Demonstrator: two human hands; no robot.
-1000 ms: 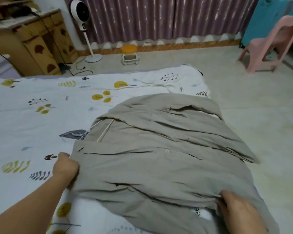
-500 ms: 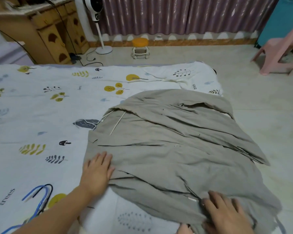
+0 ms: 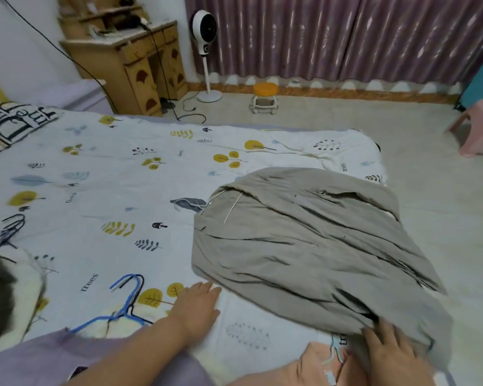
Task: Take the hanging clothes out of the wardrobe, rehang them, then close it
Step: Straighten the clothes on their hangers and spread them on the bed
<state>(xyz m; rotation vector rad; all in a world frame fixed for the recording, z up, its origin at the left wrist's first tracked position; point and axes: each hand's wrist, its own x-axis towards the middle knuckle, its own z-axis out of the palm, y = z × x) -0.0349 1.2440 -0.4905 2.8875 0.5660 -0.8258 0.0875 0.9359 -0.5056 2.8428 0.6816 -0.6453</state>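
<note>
A grey-beige garment (image 3: 304, 246) lies spread and creased on the right side of the bed, with thin pale cords near its far left corner. My left hand (image 3: 197, 305) rests flat on the leaf-print sheet (image 3: 95, 190), fingers straight, just left of the garment's near edge and apart from it. My right hand (image 3: 391, 355) lies on the garment's near hem with its fingers spread over the fabric; the image is blurred there. A blue hanger and a black hanger (image 3: 129, 299) lie on the sheet to the left of my left hand.
More dark hangers (image 3: 6, 229) lie at the bed's left edge. Purple cloth (image 3: 39, 355) and pink cloth (image 3: 313, 366) sit at the near edge. Beyond the bed stand a wooden desk (image 3: 134, 65), a white fan (image 3: 204, 29), an orange stool (image 3: 265, 98) and a pink chair (image 3: 480, 126).
My left hand has slid off the garment's left edge onto the bare sheet, its fingers straightened. My right hand stays at the near hem. The view has swung left, showing the hangers.
</note>
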